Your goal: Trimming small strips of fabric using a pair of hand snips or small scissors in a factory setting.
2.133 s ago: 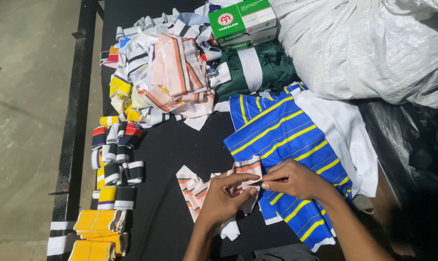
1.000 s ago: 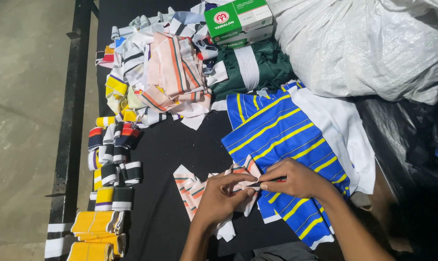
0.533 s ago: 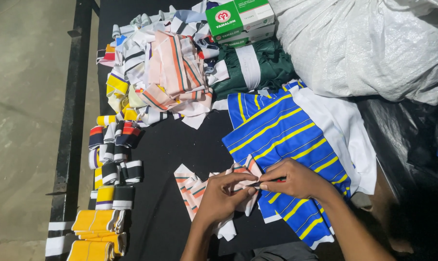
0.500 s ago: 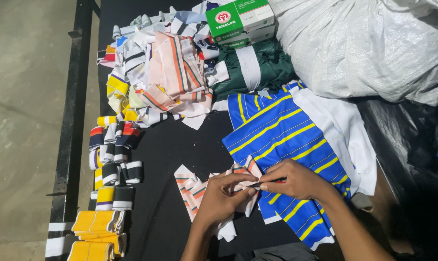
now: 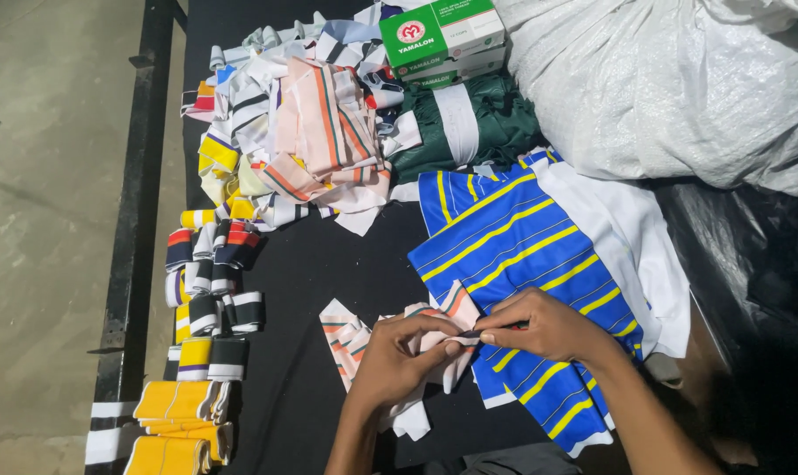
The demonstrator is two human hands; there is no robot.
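Hands meet near the bottom middle of the black table [image 5: 329,264]: the left hand [image 5: 399,356] and the right hand [image 5: 540,327] both pinch the same pink striped fabric strip [image 5: 441,327], fingertips almost touching, and this strip lies over the edge of the blue cloth with yellow stripes [image 5: 513,255]. Left of them folded striped collar pieces [image 5: 210,281] stand in a row, and a loose pile of mixed strips [image 5: 302,141], a dark green cloth [image 5: 469,127], green boxes [image 5: 441,35] and a white woven sack [image 5: 663,79] lie further up.
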